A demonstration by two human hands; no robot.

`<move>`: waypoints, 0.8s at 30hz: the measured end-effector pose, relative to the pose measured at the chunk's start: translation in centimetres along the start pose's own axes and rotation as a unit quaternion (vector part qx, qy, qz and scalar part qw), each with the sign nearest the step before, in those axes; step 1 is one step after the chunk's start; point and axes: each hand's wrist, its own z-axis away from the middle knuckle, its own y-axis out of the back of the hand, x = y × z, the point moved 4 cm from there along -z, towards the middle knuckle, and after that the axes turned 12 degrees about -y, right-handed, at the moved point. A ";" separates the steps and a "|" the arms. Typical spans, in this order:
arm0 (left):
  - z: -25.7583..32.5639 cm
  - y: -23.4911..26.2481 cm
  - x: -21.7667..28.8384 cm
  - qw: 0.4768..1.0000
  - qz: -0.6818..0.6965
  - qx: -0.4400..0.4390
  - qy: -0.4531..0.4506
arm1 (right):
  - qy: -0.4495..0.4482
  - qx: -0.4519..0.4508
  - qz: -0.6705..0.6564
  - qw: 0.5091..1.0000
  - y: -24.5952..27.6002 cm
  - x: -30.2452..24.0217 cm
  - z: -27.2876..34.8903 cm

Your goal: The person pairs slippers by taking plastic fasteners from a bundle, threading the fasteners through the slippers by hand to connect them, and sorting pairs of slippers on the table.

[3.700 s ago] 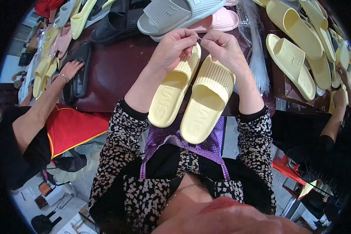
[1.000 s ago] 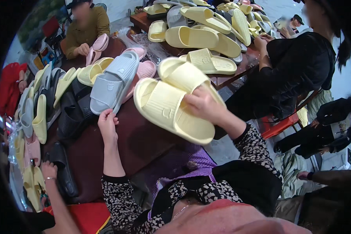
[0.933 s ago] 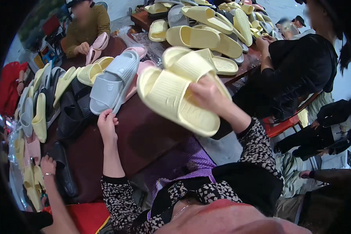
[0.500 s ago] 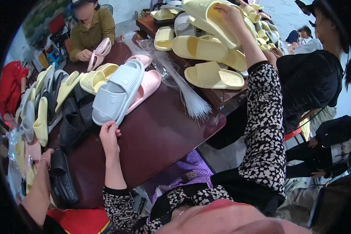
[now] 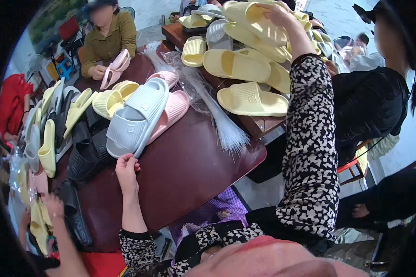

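Observation:
My left hand [image 5: 127,174] is closed at the near edge of a light blue-grey slipper [image 5: 127,131], its fingers pinched at the rim. That slipper lies against another of the same colour, on top of a pink slipper [image 5: 173,111]. My right arm stretches far out to a stack of yellow slippers. There my right hand [image 5: 280,19] grips a yellow slipper [image 5: 245,14], its fingertips partly hidden at the strap. Just below lie more yellow slippers [image 5: 235,64], and a single yellow slipper [image 5: 252,100] rests near that table's corner.
Clear plastic ties [image 5: 226,131] lie across the dark red table [image 5: 189,161]. Black slippers [image 5: 85,152] and mixed ones crowd its left side. Across it, a person holds pink slippers [image 5: 115,69]. Another person's hand [image 5: 55,205] is at lower left; a person in black [image 5: 370,111] is at right.
My right hand has moved slightly farther away with the yellow slipper, which now sits lower against the stack. My left hand stays at the blue-grey slipper. The co-worker's hand at lower left left the black slipper.

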 end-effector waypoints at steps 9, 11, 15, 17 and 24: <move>0.7 1.6 0.3 0.999 -0.028 0.011 0.013 | -0.134 0.117 0.132 0.975 -4.5 -5.9 8.8; 0.7 1.8 0.3 0.999 -0.035 0.018 0.013 | -0.016 0.253 0.236 0.938 -4.4 -8.4 11.3; 0.4 1.2 0.3 0.999 -0.034 0.008 0.019 | 0.000 0.146 0.271 0.951 -5.8 -14.2 18.0; 0.3 1.1 0.3 0.999 -0.034 0.007 0.014 | -0.002 0.036 0.289 0.957 -7.5 -16.2 21.1; 0.0 1.1 0.1 0.999 -0.035 -0.004 0.014 | -0.080 -0.063 0.279 0.955 -11.3 -13.3 26.6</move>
